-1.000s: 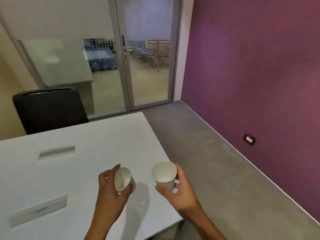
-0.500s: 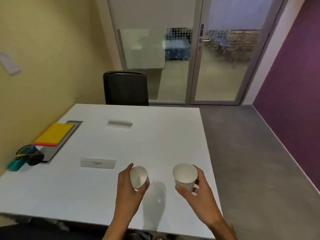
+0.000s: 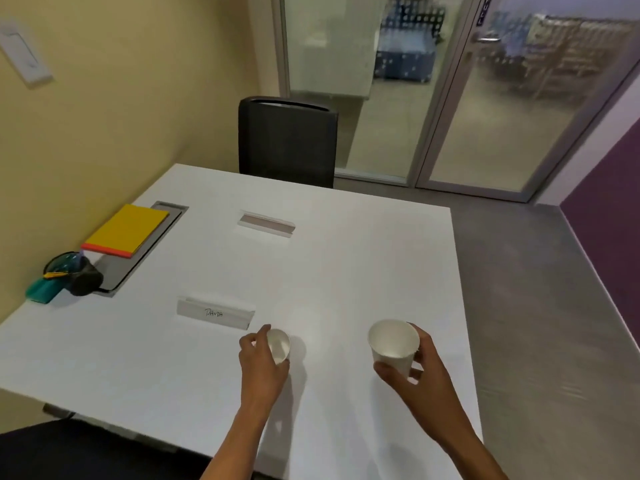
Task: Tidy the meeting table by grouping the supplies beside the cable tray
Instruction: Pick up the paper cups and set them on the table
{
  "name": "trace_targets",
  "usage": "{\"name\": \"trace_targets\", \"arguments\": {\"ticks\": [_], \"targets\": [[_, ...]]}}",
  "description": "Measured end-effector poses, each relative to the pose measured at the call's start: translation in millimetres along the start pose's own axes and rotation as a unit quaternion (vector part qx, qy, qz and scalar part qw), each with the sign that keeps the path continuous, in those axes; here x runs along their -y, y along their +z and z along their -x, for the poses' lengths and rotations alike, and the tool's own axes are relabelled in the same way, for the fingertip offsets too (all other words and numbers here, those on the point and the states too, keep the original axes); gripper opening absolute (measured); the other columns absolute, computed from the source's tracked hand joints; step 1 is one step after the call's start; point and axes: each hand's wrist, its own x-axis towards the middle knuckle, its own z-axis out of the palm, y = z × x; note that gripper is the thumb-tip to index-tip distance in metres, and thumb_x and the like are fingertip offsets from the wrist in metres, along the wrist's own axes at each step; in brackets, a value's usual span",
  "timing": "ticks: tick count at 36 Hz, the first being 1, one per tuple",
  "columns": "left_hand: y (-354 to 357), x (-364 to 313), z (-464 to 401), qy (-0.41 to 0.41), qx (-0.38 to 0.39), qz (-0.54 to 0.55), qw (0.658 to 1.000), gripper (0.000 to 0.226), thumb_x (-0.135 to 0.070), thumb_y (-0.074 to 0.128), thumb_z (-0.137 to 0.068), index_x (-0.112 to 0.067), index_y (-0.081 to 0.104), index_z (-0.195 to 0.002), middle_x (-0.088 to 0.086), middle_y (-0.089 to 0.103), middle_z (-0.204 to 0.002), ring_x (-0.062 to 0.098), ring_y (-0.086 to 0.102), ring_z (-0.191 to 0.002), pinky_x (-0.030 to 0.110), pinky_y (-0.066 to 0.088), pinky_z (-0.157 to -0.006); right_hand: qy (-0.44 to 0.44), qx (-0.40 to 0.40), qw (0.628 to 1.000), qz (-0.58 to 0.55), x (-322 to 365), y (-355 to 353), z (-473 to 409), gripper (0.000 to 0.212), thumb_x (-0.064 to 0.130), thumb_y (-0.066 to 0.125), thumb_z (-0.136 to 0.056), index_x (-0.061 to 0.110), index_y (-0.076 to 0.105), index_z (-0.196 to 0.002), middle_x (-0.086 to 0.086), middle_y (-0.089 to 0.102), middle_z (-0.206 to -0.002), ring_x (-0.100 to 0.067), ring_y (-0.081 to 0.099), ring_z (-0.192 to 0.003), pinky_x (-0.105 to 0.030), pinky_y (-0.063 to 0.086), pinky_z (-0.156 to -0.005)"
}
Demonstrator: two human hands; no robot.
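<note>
White paper cups fill both hands above the white rectangular table (image 3: 346,271): the left hand (image 3: 263,365) grips a smaller tilted cup (image 3: 278,346), the right hand (image 3: 420,372) a larger one (image 3: 393,344). The recessed grey cable tray (image 3: 152,240) lies far left.

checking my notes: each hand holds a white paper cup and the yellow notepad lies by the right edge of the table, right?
Not quite. Each hand, left hand and right hand, does hold a white paper cup, but the head view shows the yellow notepad by the table's left edge, on the cable tray.
</note>
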Motion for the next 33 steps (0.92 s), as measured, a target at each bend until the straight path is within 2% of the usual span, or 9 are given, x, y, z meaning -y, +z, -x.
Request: {"name": "trace_targets", "arguments": {"ticks": [4, 8, 13, 17, 22, 25, 29, 31, 33], "targets": [[9, 12, -24, -0.032, 0.015, -0.021, 0.999, 0.071, -0.003, 0.067, -0.081, -0.022, 0.041, -0.144, 0.011, 0.032, -0.137, 0.034, 0.046, -0.122, 0.036, 0.047, -0.090, 0.010, 0.006, 1.000, 0.009, -1, 3, -21, 0.072, 0.059, 0.079, -0.067, 0.057, 0.043, -0.129, 0.032, 0.057, -0.126, 0.007, 0.059, -0.110, -0.021, 0.052, -0.081], [17, 21, -42, -0.049, 0.022, -0.033, 0.998, 0.071, -0.004, 0.072, -0.080, -0.020, 0.043, -0.143, 0.012, 0.032, -0.138, 0.034, 0.046, -0.123, 0.036, 0.047, -0.092, 0.027, 0.007, 0.999, 0.017, -6, 7, -35, 0.075, 0.062, 0.078, -0.065, 0.057, 0.042, -0.131, 0.031, 0.057, -0.127, 0.009, 0.059, -0.109, -0.019, 0.052, -0.079], [27, 29, -55, -0.063, 0.048, -0.042, 0.996, 0.073, -0.007, 0.075, -0.079, -0.018, 0.042, -0.143, 0.014, 0.033, -0.138, 0.038, 0.045, -0.121, 0.036, 0.045, -0.089, 0.047, 0.016, 0.998, 0.029, -10, 10, -49, 0.069, 0.042, 0.084, -0.078, 0.056, 0.042, -0.131, 0.032, 0.057, -0.126, 0.008, 0.059, -0.110, -0.019, 0.052, -0.079], [30, 33, -59, -0.064, 0.053, -0.056, 0.995, 0.072, -0.010, 0.074, -0.081, -0.019, 0.040, -0.144, 0.015, 0.035, -0.139, 0.038, 0.043, -0.122, 0.033, 0.041, -0.087, 0.050, 0.020, 0.998, 0.038, -11, 12, -57, 0.068, 0.038, 0.084, -0.080, 0.059, 0.041, -0.128, 0.035, 0.056, -0.125, 0.009, 0.057, -0.111, -0.018, 0.052, -0.079], [32, 32, -56, -0.032, 0.041, -0.169, 0.984, 0.082, -0.027, 0.076, -0.082, -0.017, 0.033, -0.151, 0.016, 0.035, -0.147, 0.041, 0.040, -0.127, 0.047, 0.047, -0.096, 0.053, 0.021, 0.998, 0.028, -9, 13, -64, 0.066, 0.037, 0.084, -0.080, 0.061, 0.043, -0.126, 0.033, 0.058, -0.124, 0.006, 0.058, -0.112, -0.018, 0.051, -0.081], [33, 27, -51, -0.012, 0.002, -0.200, 0.980, 0.098, -0.046, 0.079, -0.076, -0.015, 0.028, -0.154, 0.017, 0.032, -0.153, 0.039, 0.034, -0.137, 0.051, 0.039, -0.107, 0.050, 0.014, 0.998, 0.024, -6, 10, -65, 0.066, 0.051, 0.082, -0.073, 0.059, 0.043, -0.127, 0.032, 0.058, -0.125, 0.005, 0.058, -0.112, -0.019, 0.051, -0.082], [39, 5, -42, 0.043, -0.058, -0.146, 0.987, 0.095, -0.054, 0.066, -0.083, -0.010, 0.019, -0.154, 0.019, 0.034, -0.152, 0.038, 0.031, -0.140, 0.055, 0.033, -0.112, 0.045, -0.004, 0.999, 0.013, -5, 2, -62, 0.070, 0.061, 0.077, -0.067, 0.057, 0.043, -0.128, 0.031, 0.058, -0.126, 0.005, 0.058, -0.113, -0.019, 0.051, -0.084], [43, -14, -36, 0.063, -0.052, -0.120, 0.989, 0.088, -0.056, 0.056, -0.087, -0.011, 0.019, -0.154, 0.017, 0.033, -0.153, 0.036, 0.030, -0.141, 0.053, 0.029, -0.115, 0.037, -0.015, 0.999, 0.007, -4, -6, -58, 0.071, 0.062, 0.077, -0.067, 0.058, 0.042, -0.129, 0.031, 0.057, -0.127, 0.005, 0.057, -0.115, -0.018, 0.051, -0.084], [48, -34, -29, 0.076, -0.036, -0.092, 0.992, 0.082, -0.052, 0.059, -0.090, -0.013, 0.023, -0.153, 0.016, 0.034, -0.154, 0.035, 0.031, -0.142, 0.051, 0.029, -0.116, 0.027, -0.030, 0.999, 0.000, -4, -15, -53, 0.071, 0.061, 0.077, -0.068, 0.057, 0.042, -0.130, 0.031, 0.057, -0.127, 0.005, 0.058, -0.114, -0.019, 0.052, -0.084]]}}
